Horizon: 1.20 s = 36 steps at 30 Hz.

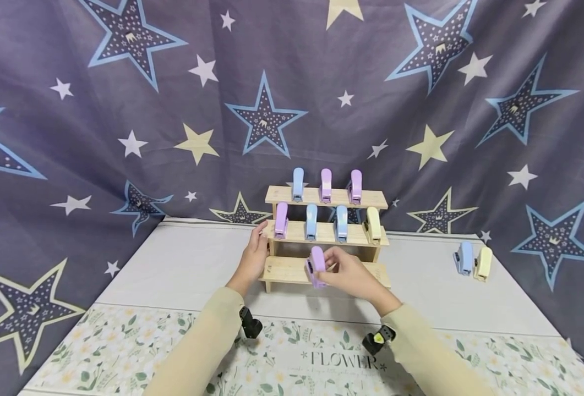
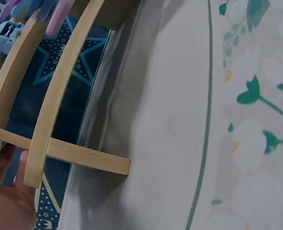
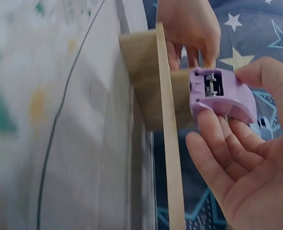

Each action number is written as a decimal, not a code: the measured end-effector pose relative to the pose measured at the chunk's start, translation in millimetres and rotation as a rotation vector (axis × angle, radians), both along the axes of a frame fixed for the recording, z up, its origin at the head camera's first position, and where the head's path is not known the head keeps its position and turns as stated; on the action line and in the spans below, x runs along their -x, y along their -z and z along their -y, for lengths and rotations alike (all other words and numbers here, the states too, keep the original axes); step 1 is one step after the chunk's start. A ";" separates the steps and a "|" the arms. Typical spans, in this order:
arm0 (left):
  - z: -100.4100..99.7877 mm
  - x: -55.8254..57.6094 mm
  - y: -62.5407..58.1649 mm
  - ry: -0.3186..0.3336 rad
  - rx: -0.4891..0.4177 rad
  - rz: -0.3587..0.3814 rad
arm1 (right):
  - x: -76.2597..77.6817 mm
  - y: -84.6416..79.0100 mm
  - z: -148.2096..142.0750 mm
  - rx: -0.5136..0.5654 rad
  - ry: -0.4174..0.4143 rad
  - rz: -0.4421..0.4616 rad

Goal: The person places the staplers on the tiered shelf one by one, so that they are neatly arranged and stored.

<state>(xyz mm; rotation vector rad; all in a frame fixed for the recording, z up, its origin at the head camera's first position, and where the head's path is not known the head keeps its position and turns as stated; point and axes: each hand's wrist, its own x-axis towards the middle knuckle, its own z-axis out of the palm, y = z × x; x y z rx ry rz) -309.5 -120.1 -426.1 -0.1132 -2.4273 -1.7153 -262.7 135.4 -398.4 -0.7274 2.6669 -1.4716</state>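
Observation:
My right hand (image 1: 353, 275) pinches a small purple stapler (image 1: 316, 267) between thumb and fingers, just above the lowest tier of a three-tier wooden rack (image 1: 287, 270). In the right wrist view the stapler (image 3: 227, 93) shows its dark opening with metal parts inside. My left hand (image 1: 251, 259) touches the rack's left end, fingers extended and partly hidden behind the wood in the left wrist view. Purple, blue and yellow staplers stand upright on the upper two tiers, among them a purple one (image 1: 281, 220) and a yellow one (image 1: 373, 225) on the middle tier.
A blue stapler (image 1: 465, 258) and a yellow stapler (image 1: 482, 264) stand together on the table's right side. A floral cloth strip (image 1: 212, 357) runs along the table's front. Behind the rack hangs a dark star-patterned curtain (image 1: 173, 110).

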 end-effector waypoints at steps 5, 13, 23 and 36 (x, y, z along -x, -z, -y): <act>1.2 -0.3 0.6 -0.012 0.012 -0.001 | 4.4 4.0 24.4 0.026 0.049 0.017; 3.4 -2.8 1.4 -0.010 0.007 -0.016 | 10.1 16.3 51.2 0.051 0.106 0.017; 3.5 -1.8 -1.0 0.005 0.011 -0.014 | 12.8 18.6 62.9 0.039 0.142 -0.013; 1.5 -1.2 1.1 0.014 -0.014 -0.016 | 19.0 18.9 61.0 0.037 0.141 0.020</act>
